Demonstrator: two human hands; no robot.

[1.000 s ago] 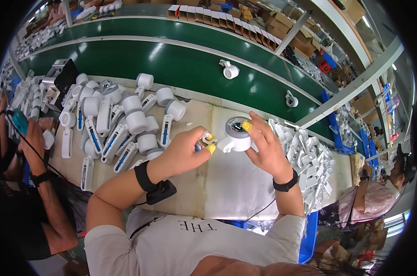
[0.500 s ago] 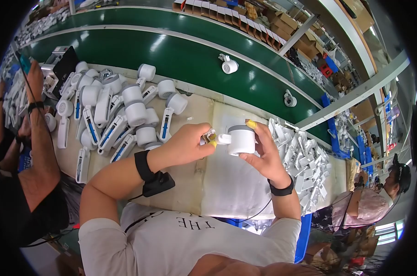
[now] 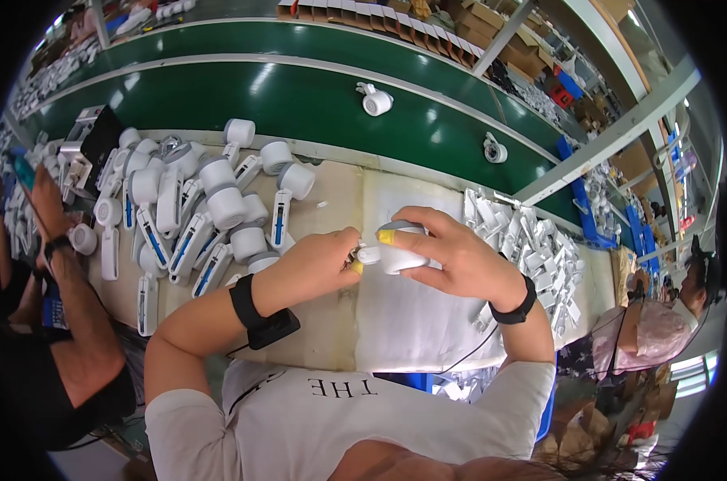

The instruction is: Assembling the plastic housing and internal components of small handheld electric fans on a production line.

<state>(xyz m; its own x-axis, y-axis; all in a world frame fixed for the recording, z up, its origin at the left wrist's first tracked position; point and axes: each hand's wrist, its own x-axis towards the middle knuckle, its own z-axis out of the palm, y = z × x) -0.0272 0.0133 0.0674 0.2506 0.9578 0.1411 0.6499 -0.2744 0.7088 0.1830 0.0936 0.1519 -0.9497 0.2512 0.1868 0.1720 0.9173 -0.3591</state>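
Note:
Between my hands is a white round-headed device (image 3: 399, 260) with a grey rim and a short neck that points left. My right hand (image 3: 452, 252) is closed around its head, with fingers over the top and the thumb below. At the neck end, my left hand (image 3: 331, 260) is closed in a pinch. A small shiny piece shows at its fingertips, too small to name. Yellow wraps cover some fingertips. Left of my hands lies a pile of similar white devices (image 3: 223, 206), several with long handles and blue strips.
White narrow parts (image 3: 532, 260) are heaped on the worktable (image 3: 411, 341) at right. Beyond it runs a green conveyor (image 3: 299, 88), carrying a white device (image 3: 375, 100) and another one (image 3: 496, 150). Blue bins (image 3: 592, 204) stand at far right. Co-workers sit on both sides.
My right hand has turned further over the head, which now sits more tilted and closer to my left hand. My left hand keeps its pinch at the neck. The whole view has shifted slightly.

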